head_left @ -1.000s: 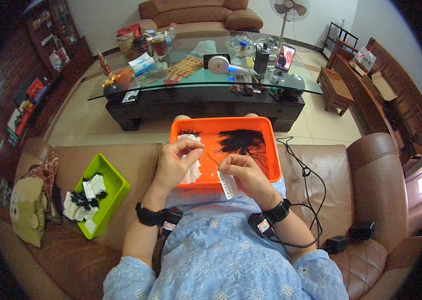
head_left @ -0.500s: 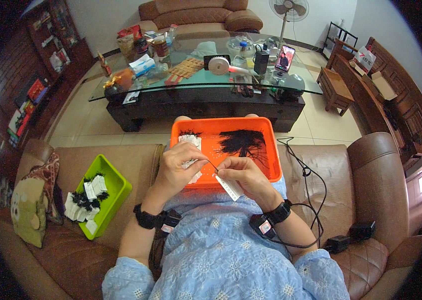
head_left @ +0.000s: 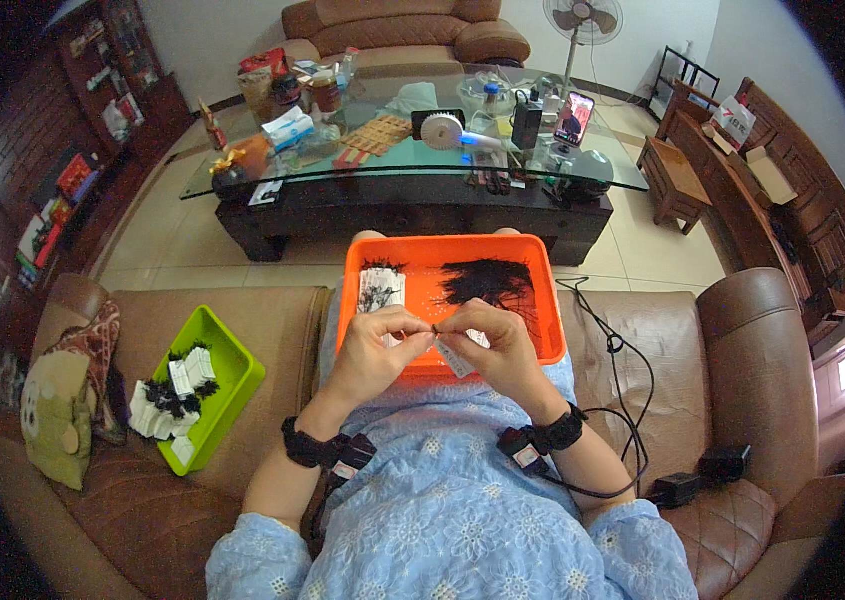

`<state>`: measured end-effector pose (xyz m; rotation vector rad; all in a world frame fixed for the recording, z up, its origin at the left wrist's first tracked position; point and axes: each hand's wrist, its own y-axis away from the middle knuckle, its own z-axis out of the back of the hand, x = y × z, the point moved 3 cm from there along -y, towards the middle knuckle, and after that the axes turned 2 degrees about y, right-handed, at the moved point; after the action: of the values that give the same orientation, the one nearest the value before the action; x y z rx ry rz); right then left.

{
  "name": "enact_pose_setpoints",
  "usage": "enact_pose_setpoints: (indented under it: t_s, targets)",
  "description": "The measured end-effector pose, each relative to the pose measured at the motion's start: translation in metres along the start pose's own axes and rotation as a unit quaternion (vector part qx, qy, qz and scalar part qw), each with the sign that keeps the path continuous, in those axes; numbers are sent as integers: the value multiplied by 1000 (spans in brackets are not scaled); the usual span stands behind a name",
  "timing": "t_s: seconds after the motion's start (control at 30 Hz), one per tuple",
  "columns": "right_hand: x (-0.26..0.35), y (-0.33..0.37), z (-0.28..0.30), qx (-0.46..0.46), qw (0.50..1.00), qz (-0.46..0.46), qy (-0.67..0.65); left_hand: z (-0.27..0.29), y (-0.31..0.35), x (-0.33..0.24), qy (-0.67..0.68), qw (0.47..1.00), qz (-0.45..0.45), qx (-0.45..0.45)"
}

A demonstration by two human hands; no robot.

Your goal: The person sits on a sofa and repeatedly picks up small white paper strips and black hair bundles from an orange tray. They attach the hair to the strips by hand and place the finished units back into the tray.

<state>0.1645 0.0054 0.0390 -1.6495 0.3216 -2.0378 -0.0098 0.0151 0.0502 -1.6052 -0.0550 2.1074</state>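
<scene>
Over the near part of an orange tray (head_left: 425, 262) on my lap, my hands meet fingertip to fingertip. My left hand (head_left: 371, 350) is closed in a pinch on a thin black string, mostly hidden by the fingers. My right hand (head_left: 505, 352) pinches the string's other part and the top of a white tag (head_left: 456, 360), which hangs below the fingertips. At the tray's left lie stacked white tags (head_left: 383, 287) with black strings attached. A tangled pile of loose black strings (head_left: 488, 279) fills its far right, partly behind my right hand.
A green tray (head_left: 233, 395) with strung white tags (head_left: 155, 412) rests on the sofa (head_left: 288, 320) to my left. A black cable (head_left: 633, 375) runs from my right wrist strap over the seat. Ahead stands a cluttered glass table (head_left: 363, 180).
My hands have come together, closing the gap where the string was stretched. The left hand moved right and uncovered the tag stack; the tag shifted up and left.
</scene>
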Motion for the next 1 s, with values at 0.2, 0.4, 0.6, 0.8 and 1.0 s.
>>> enact_pose_setpoints:
  t_s: [0.2,0.4,0.6,0.8,1.0]
  targets:
    - [11,-4,-2,-5,975,140,174,0,-1,6,30,999,18,8]
    - [9,-2,-6,-9,962,167,215,-1,-3,15,37,998,52,-3]
    - [-14,5,-7,-4,975,-175,-136,4,-5,9,53,998,-5,36]
    - [-10,3,-8,7,997,-81,-3,5,-5,6,-34,998,-32,50]
    - [-7,5,-9,12,973,-182,-142,4,0,12,124,990,67,17]
